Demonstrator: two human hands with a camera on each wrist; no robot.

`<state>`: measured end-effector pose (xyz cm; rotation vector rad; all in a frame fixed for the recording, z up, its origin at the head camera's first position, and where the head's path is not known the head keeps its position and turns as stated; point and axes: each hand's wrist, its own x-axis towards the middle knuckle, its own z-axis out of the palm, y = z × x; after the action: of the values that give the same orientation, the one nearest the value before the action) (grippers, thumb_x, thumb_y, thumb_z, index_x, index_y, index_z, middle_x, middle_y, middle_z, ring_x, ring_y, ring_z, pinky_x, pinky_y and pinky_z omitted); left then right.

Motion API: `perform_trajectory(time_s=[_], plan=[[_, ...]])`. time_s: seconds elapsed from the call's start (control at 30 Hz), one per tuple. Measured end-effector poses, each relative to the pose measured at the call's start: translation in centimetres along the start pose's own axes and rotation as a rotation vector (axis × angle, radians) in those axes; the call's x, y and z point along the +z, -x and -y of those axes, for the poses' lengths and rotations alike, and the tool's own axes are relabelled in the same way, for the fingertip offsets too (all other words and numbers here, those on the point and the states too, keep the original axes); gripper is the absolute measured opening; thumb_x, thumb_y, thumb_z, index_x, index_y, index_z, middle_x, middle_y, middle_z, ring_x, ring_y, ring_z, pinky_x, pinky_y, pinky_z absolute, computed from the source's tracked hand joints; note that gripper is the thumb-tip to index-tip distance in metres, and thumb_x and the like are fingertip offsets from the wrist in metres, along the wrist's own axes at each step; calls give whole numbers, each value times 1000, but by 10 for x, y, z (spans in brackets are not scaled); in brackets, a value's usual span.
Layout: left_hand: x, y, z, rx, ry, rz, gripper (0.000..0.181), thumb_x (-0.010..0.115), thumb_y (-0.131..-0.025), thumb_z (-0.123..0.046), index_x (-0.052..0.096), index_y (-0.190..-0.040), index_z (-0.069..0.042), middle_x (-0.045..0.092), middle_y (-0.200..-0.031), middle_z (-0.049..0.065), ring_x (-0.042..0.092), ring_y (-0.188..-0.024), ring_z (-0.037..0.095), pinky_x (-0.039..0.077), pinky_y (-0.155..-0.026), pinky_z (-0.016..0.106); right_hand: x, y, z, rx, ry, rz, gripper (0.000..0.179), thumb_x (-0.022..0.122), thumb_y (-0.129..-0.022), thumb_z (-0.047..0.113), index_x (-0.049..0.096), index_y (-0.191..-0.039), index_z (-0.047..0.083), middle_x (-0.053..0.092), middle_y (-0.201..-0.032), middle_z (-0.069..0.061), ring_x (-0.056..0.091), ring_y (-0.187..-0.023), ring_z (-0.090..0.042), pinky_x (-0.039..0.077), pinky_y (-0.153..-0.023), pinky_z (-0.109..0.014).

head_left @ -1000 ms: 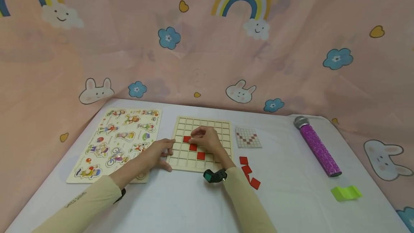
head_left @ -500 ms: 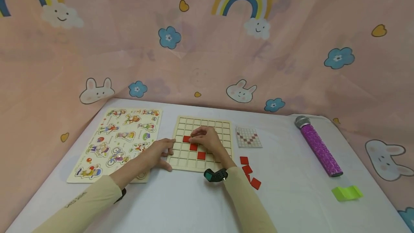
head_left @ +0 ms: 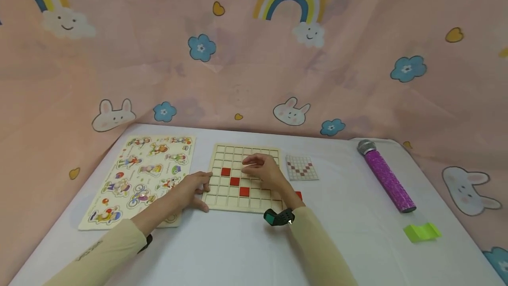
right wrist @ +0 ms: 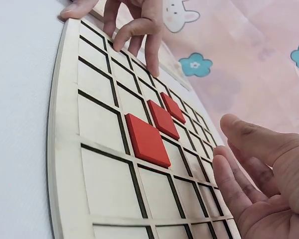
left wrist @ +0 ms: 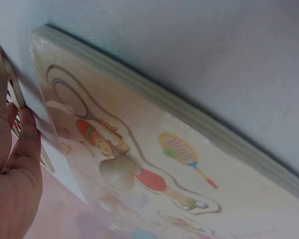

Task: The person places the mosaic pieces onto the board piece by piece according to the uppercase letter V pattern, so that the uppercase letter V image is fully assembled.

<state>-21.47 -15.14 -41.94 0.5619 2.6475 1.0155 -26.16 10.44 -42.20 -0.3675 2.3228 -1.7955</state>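
Currently, the right hand (head_left: 269,172) hovers over the grid board (head_left: 222,201), thumb and fingers apart with nothing visible between them, while the left hand (head_left: 189,191) touches its left edge with loosely spread fingers. A sideways nudge there could shift the board and jolt the diagonal of three red tiles (head_left: 234,182) standing proud of their cells.

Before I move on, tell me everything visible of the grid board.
The grid board is pale, squarish and wood-like, thin ridges dividing it into square recesses. It lies flat on the white table. Three red tiles fill cells in a diagonal. The left hand touches its left edge; the right hand is over it.
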Motion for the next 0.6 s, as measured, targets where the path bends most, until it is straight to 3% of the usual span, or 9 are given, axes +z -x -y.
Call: perform_trajectory(time_s=[0.6], plan=[[-2, 3, 1, 61, -13, 12, 40, 88, -60, -16, 55, -82, -8, 41, -145, 22, 56, -113, 36, 54, -87, 34, -60, 52, -1, 84, 33, -64, 35, 72, -86, 12, 63, -119, 1, 64, -119, -16, 64, -106, -23, 53, -90, -27]])
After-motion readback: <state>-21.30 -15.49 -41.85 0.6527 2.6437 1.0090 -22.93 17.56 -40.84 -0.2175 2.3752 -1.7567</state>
